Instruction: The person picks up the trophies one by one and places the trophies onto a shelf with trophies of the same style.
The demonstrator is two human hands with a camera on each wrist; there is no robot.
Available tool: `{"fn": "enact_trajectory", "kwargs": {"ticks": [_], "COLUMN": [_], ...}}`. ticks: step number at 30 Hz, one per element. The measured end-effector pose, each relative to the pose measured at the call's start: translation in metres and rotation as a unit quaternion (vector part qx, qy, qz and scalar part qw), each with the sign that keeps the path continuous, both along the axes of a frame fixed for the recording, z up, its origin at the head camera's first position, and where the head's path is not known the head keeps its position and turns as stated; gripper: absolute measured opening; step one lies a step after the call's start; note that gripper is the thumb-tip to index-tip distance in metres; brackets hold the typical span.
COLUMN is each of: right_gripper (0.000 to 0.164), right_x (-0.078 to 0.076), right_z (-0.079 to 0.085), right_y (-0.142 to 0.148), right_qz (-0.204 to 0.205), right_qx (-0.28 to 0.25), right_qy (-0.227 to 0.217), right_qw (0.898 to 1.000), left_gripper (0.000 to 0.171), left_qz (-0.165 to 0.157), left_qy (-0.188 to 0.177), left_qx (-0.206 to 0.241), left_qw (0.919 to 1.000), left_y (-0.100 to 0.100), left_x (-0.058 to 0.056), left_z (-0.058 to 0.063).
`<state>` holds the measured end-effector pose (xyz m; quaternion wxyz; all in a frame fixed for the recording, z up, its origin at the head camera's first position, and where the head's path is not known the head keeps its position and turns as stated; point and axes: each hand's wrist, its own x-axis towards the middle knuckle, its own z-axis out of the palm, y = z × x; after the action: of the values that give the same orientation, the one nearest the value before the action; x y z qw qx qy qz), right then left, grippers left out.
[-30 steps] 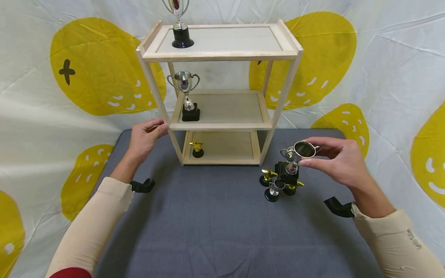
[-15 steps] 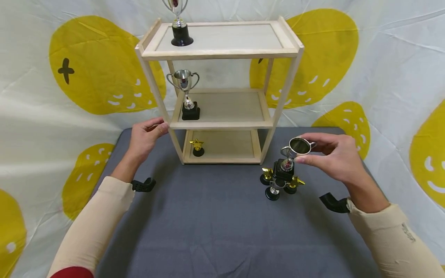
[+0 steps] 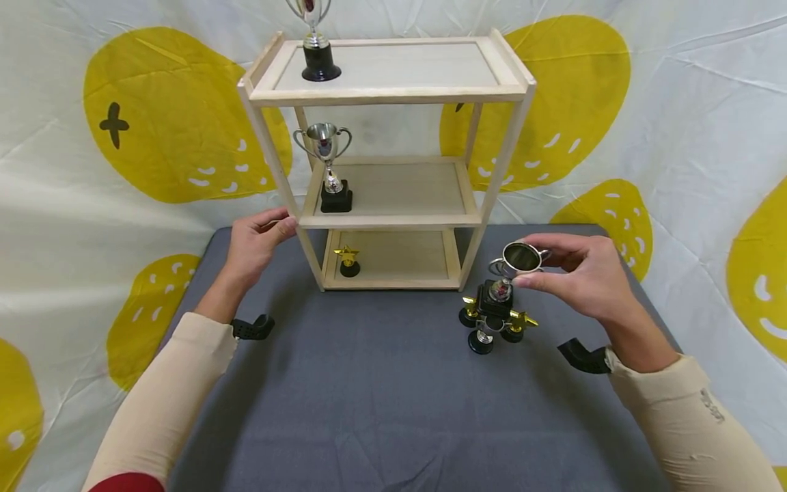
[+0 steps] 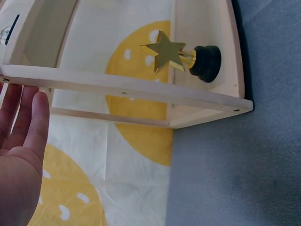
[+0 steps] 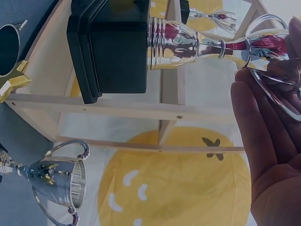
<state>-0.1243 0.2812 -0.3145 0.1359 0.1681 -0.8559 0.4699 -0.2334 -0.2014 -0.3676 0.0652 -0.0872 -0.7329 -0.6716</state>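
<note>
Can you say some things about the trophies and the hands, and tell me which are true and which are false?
1. The right hand holds a silver trophy. True.
2. The left hand holds a trophy. False: it is at the wooden rack's left post.
3. A gold star trophy stands on the bottom shelf. True.
4. The top shelf has a gold star on it. False: a silver cup trophy stands there.
5. The table is grey. True.

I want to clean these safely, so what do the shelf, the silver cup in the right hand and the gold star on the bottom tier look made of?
Shelf: probably unvarnished wood, its pale tan rails showing little shine. Silver cup: polished metal or coated plastic, with mirror reflections; its smooth dark base may be plastic. Gold star: coated plastic or metal, its smooth faces shining.
</note>
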Motion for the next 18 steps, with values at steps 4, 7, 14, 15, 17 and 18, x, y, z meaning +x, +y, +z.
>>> {"fn": "enact_trajectory", "kwargs": {"ticks": [4,7,14,15,17,18], "right_gripper": [0.046,0.046,0.046,0.046,0.046,0.045], "right_x": [-0.0016,-0.0027,-0.0045,-0.005,-0.0058,-0.0062], "right_z": [0.0015,0.0017,0.0022,0.0023,0.0024,0.0025], "right_y": [-0.0027,-0.005,-0.0083,-0.0088,-0.0095,-0.0099], "right_qz": [0.007,0.013,0.021,0.023,0.028,0.03], "right_qx": [-0.001,-0.002,-0.003,-0.003,-0.002,-0.001], "right_qy": [0.003,0.005,0.008,0.008,0.009,0.01], "right_qw": [1.0,1.0,1.0,1.0,1.0,1.0], "left_gripper": [0.045,0.045,0.046,0.047,0.047,0.048], "left_qz": [0.002,0.001,0.001,0.001,0.002,0.002], "left_qy": [-0.001,-0.005,-0.01,-0.011,-0.013,-0.013], "left_qx": [-0.003,-0.001,-0.005,-0.005,-0.005,-0.005], "left_qw": [1.0,1.0,0.9999,0.9999,0.9999,0.9999], "left_y": [-0.0001,-0.0001,0.0,-0.0001,-0.0005,-0.0007], "left_x": [0.0004,0.0005,-0.0001,-0.0001,0.0,0.0], "left_z": [0.0005,0.0003,0.0006,0.0008,0.0011,0.0012]}}
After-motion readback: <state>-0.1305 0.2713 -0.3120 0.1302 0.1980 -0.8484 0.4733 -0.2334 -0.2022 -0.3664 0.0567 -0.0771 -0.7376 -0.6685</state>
